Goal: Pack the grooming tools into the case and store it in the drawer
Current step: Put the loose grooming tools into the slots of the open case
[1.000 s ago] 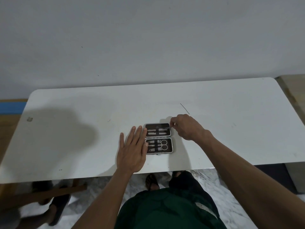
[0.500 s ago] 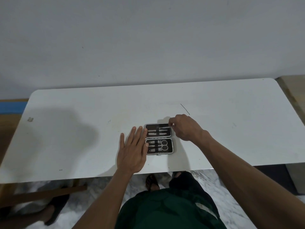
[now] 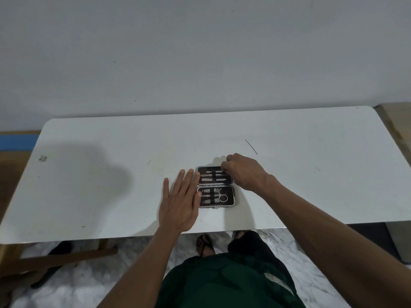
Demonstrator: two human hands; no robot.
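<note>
Since a second ago the right hand (image 3: 243, 173) has crept left over the open case (image 3: 215, 187) at table-centre, fingers pinched at one o'clock, left hand (image 3: 181, 202) flat and released at nine o'clock; seat tools snugly before closing.

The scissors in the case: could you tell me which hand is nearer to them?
Left. The left hand lies flat beside the case's near half holding the scissors; the right hand is at the far half.

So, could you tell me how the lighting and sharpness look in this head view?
Head view: dim, even light; a broad soft shadow on the table at left; no glare. The open case is sharp, its tools legible. The table's far edge bows from wide-angle distortion.
</note>
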